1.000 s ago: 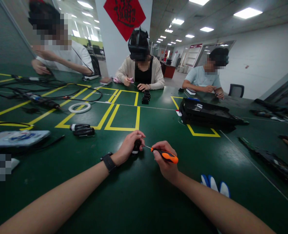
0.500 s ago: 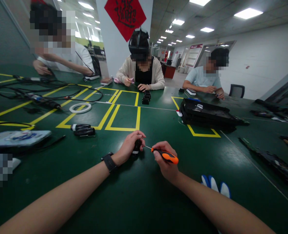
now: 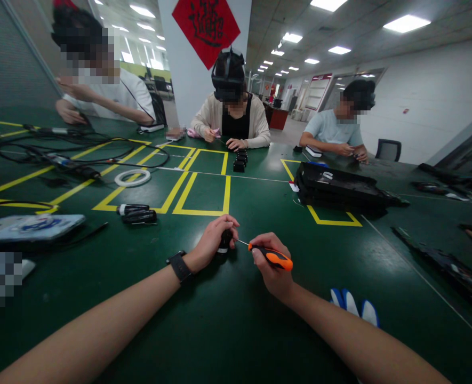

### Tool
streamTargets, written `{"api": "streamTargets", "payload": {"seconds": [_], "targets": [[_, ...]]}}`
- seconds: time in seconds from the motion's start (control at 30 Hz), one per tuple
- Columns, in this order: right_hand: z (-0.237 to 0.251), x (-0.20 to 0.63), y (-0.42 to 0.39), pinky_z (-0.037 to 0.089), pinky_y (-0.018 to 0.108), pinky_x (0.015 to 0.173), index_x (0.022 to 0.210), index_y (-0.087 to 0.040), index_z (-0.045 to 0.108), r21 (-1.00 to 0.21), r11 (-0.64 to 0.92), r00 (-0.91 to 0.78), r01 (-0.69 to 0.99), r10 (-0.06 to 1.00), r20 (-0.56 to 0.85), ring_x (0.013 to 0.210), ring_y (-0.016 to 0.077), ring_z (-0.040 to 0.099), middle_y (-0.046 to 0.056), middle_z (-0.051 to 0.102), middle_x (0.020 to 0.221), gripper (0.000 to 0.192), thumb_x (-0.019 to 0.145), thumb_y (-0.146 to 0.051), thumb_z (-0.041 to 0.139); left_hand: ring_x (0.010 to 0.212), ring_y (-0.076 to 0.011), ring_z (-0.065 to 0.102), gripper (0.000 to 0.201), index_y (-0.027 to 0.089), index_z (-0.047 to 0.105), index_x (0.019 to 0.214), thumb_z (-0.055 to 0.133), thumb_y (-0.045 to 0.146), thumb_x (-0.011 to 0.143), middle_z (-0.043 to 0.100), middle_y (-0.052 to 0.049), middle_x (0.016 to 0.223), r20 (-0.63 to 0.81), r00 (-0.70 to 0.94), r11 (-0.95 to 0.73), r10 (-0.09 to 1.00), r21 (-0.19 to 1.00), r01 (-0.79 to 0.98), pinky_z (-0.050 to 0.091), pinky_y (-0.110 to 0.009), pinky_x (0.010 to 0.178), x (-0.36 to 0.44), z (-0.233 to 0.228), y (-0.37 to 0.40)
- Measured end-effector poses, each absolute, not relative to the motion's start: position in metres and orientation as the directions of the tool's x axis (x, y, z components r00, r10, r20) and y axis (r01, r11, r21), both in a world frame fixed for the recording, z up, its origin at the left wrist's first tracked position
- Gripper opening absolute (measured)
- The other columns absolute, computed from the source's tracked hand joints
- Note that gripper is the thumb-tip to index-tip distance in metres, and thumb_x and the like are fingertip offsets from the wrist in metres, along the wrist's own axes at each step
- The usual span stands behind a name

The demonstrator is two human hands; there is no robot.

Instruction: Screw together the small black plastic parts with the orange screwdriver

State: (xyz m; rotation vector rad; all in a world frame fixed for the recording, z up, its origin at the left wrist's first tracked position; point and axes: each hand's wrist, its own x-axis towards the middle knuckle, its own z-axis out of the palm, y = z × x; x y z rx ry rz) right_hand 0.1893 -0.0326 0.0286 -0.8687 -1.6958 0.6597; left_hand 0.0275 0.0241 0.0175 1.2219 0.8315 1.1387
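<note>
My left hand is closed around a small black cylindrical part with a pale band near its lower end, held at the green tabletop. My fingers cover much of this part. In my right hand is a screwdriver with an orange and black handle, gripped between thumb and fingers. Its thin metal shaft points left toward the black part. Whether the tip touches it is hidden by my left fingertips. Two similar black cylindrical parts lie together farther left on the table.
A white ring and tangled black cables lie at the left, near a phone-like slab. Stacked black casings stand at the right. A blue-and-white glove lies beside my right forearm. Several people sit across the table.
Almost nothing differs. Both hands keep their places, with the screwdriver still pointing at the black part; the view has shifted very slightly.
</note>
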Motion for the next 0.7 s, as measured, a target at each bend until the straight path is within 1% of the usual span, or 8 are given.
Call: {"api": "streamTargets", "payload": {"seconds": [0.07,0.23,0.33,0.47,0.6,0.7], "targets": [[0.0275,0.1899,-0.0321,0.043,0.026,0.058,0.086,-0.019,0.054,-0.77,0.599,-0.175,0.222,0.801,0.573,0.062,0.0119,0.052,0.0,0.055,0.073,0.01,0.076,-0.017,0.051,0.044,-0.0094,0.05,0.018,0.016,0.05,0.083,0.043,0.031,0.077,0.055,0.002,0.057,0.086,0.266,-0.029,0.96,0.977,-0.211,0.037,-0.02,0.045,0.0275,0.0175,0.0241],[0.0282,0.1906,-0.0311,0.044,0.029,0.063,0.085,-0.02,0.059,-0.685,0.69,-0.243,0.235,0.724,0.646,0.069,0.0146,0.052,0.002,0.054,0.076,0.013,0.073,-0.018,0.055,0.044,-0.0092,0.05,0.018,0.016,0.05,0.083,0.043,0.031,0.077,0.055,0.002,0.057,0.083,0.277,-0.018,0.957,0.973,-0.229,0.037,-0.02,0.045,0.027,0.0168,0.0238],[0.03,0.1902,-0.0318,0.042,0.028,0.06,0.085,-0.019,0.06,-0.701,0.664,-0.25,0.26,0.747,0.616,0.064,0.013,0.051,0.001,0.054,0.073,0.011,0.076,-0.019,0.053,0.044,-0.0095,0.05,0.017,0.016,0.05,0.084,0.043,0.031,0.078,0.055,0.002,0.056,0.088,0.281,-0.024,0.956,0.974,-0.224,0.037,-0.02,0.045,0.0267,0.0163,0.024],[0.0304,0.1891,-0.0329,0.042,0.025,0.055,0.084,-0.019,0.056,-0.753,0.605,-0.204,0.257,0.796,0.57,0.058,0.0113,0.052,-0.001,0.055,0.068,0.008,0.077,-0.018,0.052,0.045,-0.0099,0.051,0.017,0.016,0.049,0.084,0.043,0.031,0.078,0.056,0.002,0.057,0.099,0.296,-0.032,0.95,0.975,-0.221,0.038,-0.021,0.045,0.0264,0.0146,0.0247],[0.0283,0.1888,-0.0332,0.04,0.024,0.052,0.079,-0.019,0.053,-0.748,0.614,-0.188,0.252,0.789,0.585,0.055,0.0102,0.05,-0.002,0.053,0.065,0.003,0.075,-0.018,0.053,0.044,-0.0097,0.051,0.017,0.016,0.049,0.085,0.043,0.031,0.079,0.056,0.002,0.058,0.088,0.299,-0.017,0.95,0.972,-0.233,0.038,-0.02,0.045,0.0262,0.0122,0.0261],[0.0265,0.1894,-0.0331,0.039,0.023,0.051,0.078,-0.019,0.052,-0.737,0.627,-0.173,0.252,0.779,0.603,0.053,0.0095,0.048,-0.002,0.052,0.064,0.004,0.075,-0.017,0.053,0.045,-0.0095,0.051,0.017,0.016,0.049,0.085,0.043,0.031,0.079,0.056,0.002,0.059,0.086,0.301,-0.016,0.95,0.974,-0.227,0.037,-0.02,0.045,0.0259,0.0111,0.0269]]}}
